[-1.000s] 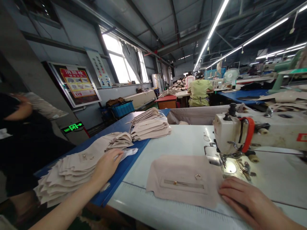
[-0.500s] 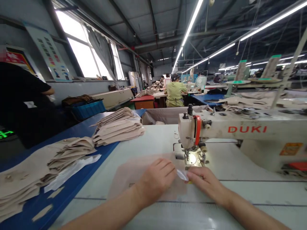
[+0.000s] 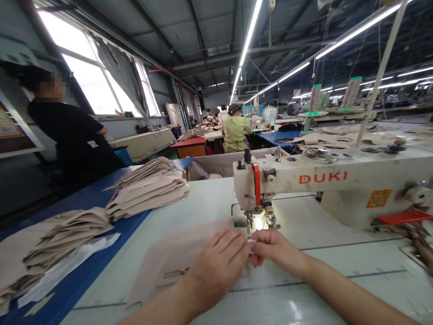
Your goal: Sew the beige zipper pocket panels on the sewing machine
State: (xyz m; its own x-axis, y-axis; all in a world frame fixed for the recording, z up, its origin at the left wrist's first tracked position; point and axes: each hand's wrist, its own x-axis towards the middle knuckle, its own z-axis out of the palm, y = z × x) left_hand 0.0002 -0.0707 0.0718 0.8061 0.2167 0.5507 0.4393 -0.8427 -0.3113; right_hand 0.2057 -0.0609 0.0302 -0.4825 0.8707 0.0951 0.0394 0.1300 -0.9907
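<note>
My left hand (image 3: 216, 266) lies flat on a beige fabric panel (image 3: 158, 253), its fingers stretched forward and close together. Beside its wrist, a narrow rectangular slot with a metal piece (image 3: 176, 273) shows in the panel. My right hand (image 3: 275, 249) pinches a small white strip (image 3: 251, 241) at the panel's right edge, nearly touching the left fingertips. Most of the strip is hidden by the fingers. Just beyond both hands stands the sewing machine (image 3: 284, 180), with its lit needle plate (image 3: 259, 222) below the needle.
Stacks of beige fabric pieces (image 3: 149, 194) lie to the left, some on a blue surface (image 3: 72, 271) beside a white sheet (image 3: 71, 266). A person in black (image 3: 74, 131) stands at the left. Another in a yellow-green top (image 3: 235, 131) sits farther ahead. Thread cones (image 3: 350, 92) stand behind the machine.
My right fingers have closed further over the white strip, and the hands are nearer each other. More of the panel's slot shows. The view has shifted, and the person in black stands farther off.
</note>
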